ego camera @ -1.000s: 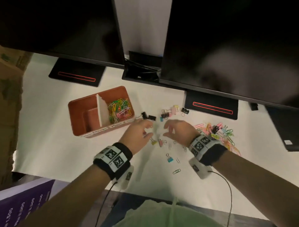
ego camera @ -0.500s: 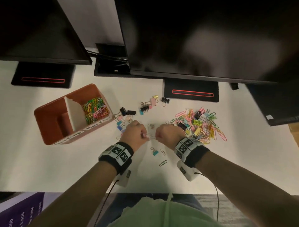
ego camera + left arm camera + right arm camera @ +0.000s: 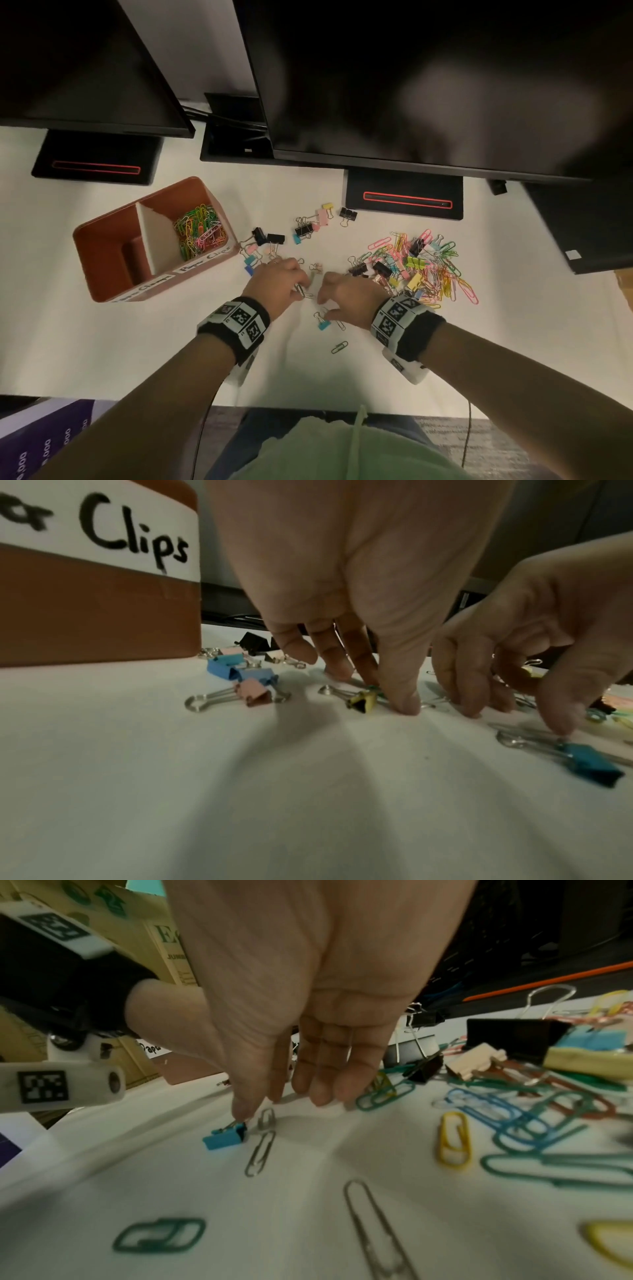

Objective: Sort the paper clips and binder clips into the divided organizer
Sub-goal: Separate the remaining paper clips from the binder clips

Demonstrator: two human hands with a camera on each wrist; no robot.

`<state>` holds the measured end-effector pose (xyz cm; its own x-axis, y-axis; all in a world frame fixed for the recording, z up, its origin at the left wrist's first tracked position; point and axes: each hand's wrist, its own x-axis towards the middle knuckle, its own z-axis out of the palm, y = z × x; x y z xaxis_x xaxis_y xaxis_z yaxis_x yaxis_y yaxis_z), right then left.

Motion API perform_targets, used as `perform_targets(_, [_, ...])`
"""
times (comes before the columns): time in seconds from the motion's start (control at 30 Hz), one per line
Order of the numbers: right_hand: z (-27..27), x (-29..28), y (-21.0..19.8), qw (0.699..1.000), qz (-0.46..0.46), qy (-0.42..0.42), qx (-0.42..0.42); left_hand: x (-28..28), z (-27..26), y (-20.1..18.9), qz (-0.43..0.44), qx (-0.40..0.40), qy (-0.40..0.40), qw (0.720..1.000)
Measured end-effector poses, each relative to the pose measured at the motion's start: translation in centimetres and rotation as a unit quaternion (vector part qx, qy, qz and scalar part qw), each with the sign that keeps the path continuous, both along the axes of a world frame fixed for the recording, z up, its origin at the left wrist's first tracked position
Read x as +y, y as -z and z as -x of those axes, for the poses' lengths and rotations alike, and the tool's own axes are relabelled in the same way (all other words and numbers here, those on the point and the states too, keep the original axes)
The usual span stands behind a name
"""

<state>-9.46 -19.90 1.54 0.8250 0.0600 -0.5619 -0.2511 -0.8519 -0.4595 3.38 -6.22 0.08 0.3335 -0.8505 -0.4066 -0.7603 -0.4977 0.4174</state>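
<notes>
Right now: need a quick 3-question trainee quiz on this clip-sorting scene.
1. True or false: the labelled compartment of the organizer already holds coloured paper clips.
2. The right hand has its thumb on the wire handle of: A) a blue binder clip, B) a black binder clip, C) a pink binder clip.
3. Fill in: the big mixed pile of clips lies on the table to the person's ___ of the right hand.

Key: 1 true; 2 A; 3 right.
</notes>
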Motion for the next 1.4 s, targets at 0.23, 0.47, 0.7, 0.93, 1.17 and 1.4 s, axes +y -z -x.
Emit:
perform_targets(0.23, [0.2,-0.1,0.4,0.998,-0.001,0.057,0.004,-1.0,0.1,0.3,-0.025,-0.029,0.013,0.999])
perform_targets(0.47, [2.8,-2.8,-0.4,0.994,-0.036,0.093,-0.043,-0.5,0.2,-0.2,0.045,0.053,-0.049,0.996])
perform_targets(0.7, [7.8,-2.7,-0.2,0.996,-0.012,0.087,0.012,0.5,1.7,-0.6,0.076,0.133,-0.061,0.986])
perform_targets(0.93, [8.0,-1.3,1.0,0.991,0.008,0.135,-0.017,0.2,3.2,-0.6,0.097,0.179,-0.150,0.968])
perform_targets(1.17, [8.3,-1.9,0.8,0.995,0.001,0.101,-0.013,-0.9,5.8,-1.5,0.097,0.186,-0.120,0.970])
perform_targets(1.4, [6.7,-3.0,1.0,0.986,-0.018,0.144,-0.087,-2.1,9.1,-0.1,-0.012,0.120,-0.080,0.989])
